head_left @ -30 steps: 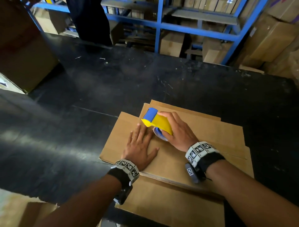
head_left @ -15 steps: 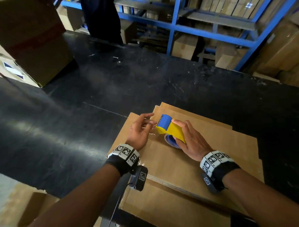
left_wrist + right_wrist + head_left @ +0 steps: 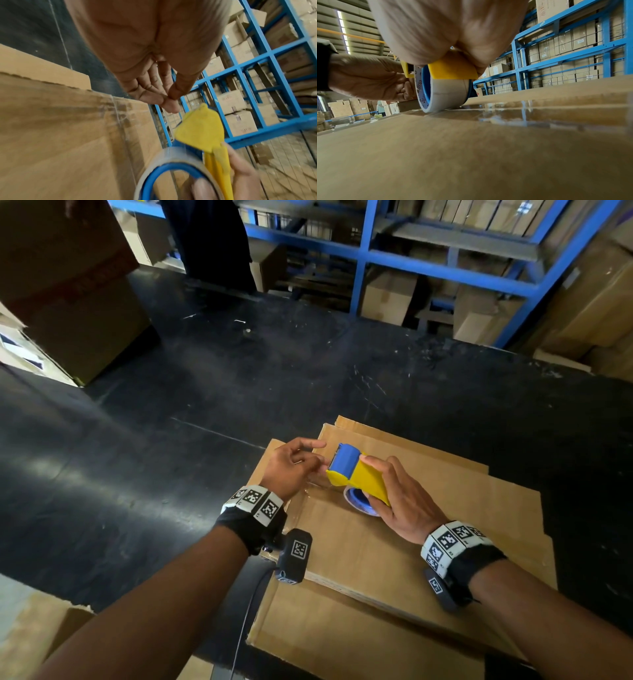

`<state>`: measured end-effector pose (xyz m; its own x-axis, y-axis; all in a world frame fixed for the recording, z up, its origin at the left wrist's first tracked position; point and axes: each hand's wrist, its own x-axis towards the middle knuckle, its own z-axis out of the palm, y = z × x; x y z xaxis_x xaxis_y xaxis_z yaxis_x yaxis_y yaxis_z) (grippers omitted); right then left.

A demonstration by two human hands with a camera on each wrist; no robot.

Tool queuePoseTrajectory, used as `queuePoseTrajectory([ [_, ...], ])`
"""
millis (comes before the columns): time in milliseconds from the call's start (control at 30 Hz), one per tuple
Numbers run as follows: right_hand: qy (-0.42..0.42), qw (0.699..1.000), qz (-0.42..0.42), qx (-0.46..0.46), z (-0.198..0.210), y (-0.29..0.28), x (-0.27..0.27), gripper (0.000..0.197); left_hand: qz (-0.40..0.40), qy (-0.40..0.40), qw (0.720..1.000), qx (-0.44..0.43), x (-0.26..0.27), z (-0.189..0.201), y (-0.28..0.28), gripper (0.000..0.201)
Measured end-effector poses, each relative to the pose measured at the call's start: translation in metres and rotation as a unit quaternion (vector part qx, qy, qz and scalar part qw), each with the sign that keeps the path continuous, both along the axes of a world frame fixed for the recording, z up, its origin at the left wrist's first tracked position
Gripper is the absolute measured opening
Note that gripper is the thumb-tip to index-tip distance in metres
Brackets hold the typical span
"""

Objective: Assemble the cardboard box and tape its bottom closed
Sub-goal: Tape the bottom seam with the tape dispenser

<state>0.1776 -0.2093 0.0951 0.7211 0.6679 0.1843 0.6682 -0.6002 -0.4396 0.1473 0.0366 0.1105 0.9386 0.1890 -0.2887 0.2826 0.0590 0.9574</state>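
Note:
A flattened cardboard box (image 3: 428, 542) lies on the black table (image 3: 171, 440), with a strip of clear tape shining on its left part. My right hand (image 3: 400, 501) grips a yellow and blue tape dispenser (image 3: 356, 479). Its clear tape roll (image 3: 448, 92) touches the cardboard (image 3: 471, 155). My left hand (image 3: 291, 469) is raised at the dispenser's blade end. In the left wrist view its thumb and fingertips (image 3: 169, 100) pinch together just above the yellow tip of the dispenser (image 3: 200, 129), seemingly on the clear tape's end, which is hard to make out.
Another flat sheet of cardboard (image 3: 342, 645) sticks out under the box at the near edge. A large brown box (image 3: 68, 302) stands at the far left of the table. Behind it are blue shelving (image 3: 445, 268) full of cartons and a person in dark clothes (image 3: 209, 241).
My left hand lifted off the cardboard, where it lay flat, and came up to the dispenser's front in a pinch. The right hand tilted the dispenser up slightly.

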Motion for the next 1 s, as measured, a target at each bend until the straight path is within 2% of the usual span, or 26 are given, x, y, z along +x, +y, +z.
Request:
queuePoseTrajectory([
  [67, 0.003, 1.0, 0.001, 0.005, 0.001, -0.001, 0.0, 0.07, 0.0, 0.023, 0.999, -0.034, 0.003, 0.003, 0.004, 0.027],
  [167, 0.003, 1.0, 0.004, 0.004, 0.001, -0.001, -0.001, 0.07, -0.041, 0.058, 0.996, -0.052, 0.006, 0.008, 0.004, 0.028],
  [267, 0.005, 1.0, 0.003, 0.004, 0.001, -0.001, -0.001, 0.071, -0.063, 0.061, 0.993, -0.075, 0.006, 0.011, 0.0, 0.03],
  [800, 0.005, 1.0, 0.009, 0.001, 0.0, -0.005, -0.001, 0.072, -0.056, 0.055, 0.995, -0.069, 0.005, 0.008, 0.0, 0.033],
  [1000, 0.013, 1.0, 0.01, 0.001, 0.0, -0.005, 0.0, 0.073, -0.047, 0.079, 0.99, -0.106, 0.007, 0.012, 0.002, 0.03],
])
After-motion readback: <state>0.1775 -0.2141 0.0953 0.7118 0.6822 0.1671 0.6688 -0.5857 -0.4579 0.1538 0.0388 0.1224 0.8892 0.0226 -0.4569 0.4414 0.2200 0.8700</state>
